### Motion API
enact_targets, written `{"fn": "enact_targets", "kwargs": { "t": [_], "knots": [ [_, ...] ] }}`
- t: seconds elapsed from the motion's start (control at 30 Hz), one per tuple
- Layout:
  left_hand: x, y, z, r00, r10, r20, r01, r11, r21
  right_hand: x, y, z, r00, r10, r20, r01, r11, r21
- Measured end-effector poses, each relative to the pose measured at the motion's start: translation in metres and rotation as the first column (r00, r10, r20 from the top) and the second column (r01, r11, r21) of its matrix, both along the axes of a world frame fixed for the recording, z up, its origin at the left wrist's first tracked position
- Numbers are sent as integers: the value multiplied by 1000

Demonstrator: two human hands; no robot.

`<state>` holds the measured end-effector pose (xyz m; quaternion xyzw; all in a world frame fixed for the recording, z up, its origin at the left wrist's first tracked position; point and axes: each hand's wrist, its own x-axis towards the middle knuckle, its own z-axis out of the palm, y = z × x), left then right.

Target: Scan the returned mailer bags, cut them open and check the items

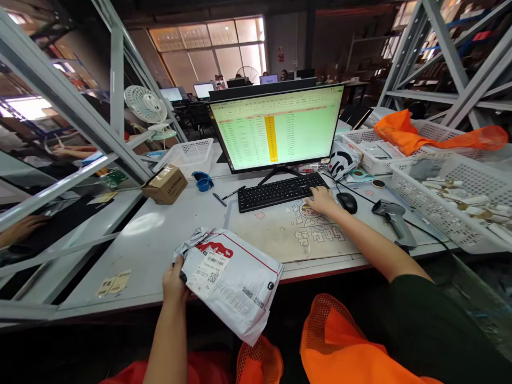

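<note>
My left hand [175,282] is closed on the left edge of a white plastic mailer parcel [240,272], held tilted over the desk's front edge. The parcel carries a printed shipping label [208,273], a red print and a red stripe. My right hand [320,201] rests with fingers stretched out on the right end of a black keyboard [276,193]. Just right of that hand lies a black mouse [346,202]. Behind the keyboard stands a monitor [244,133] showing a spreadsheet with a yellow column.
A grey barcode scanner [394,218] lies at the right, beside a white basket [452,213] of small items. Orange mesh fabric [404,133] drapes over baskets behind. A cardboard box [165,184], blue tape dispenser [202,181] and pens [228,195] are at left. Another person's hand [24,229] shows beyond the metal frame.
</note>
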<state>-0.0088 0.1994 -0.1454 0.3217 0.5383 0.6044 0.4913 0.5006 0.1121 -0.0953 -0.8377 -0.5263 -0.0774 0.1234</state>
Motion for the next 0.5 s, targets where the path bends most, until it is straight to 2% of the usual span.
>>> {"fn": "enact_targets", "kwargs": {
  "t": [0.07,0.13,0.2,0.27,0.33,0.4,0.5],
  "knots": [
    [-2,1,4,997,-47,58,48,999,-22,8,-46,-9,1000,-1,-8,1,999,-33],
    [-1,1,7,989,-99,106,101,995,-10,20,-98,-28,999,-48,-6,47,997,-60],
    [9,-1,9,984,-129,120,127,992,25,31,-142,-51,979,-191,67,191,981,15],
    [29,-4,9,983,-149,109,144,988,52,38,-171,-72,960,-271,74,270,963,21],
    [58,-5,10,980,-176,89,170,983,75,38,-184,-86,953,-297,61,297,955,7],
    [90,-5,18,977,-202,65,193,974,117,33,-186,-90,954,-296,43,296,955,18],
    [132,-2,48,972,-230,50,214,951,223,25,-183,-84,960,-277,-32,278,955,99]
  ]
}}
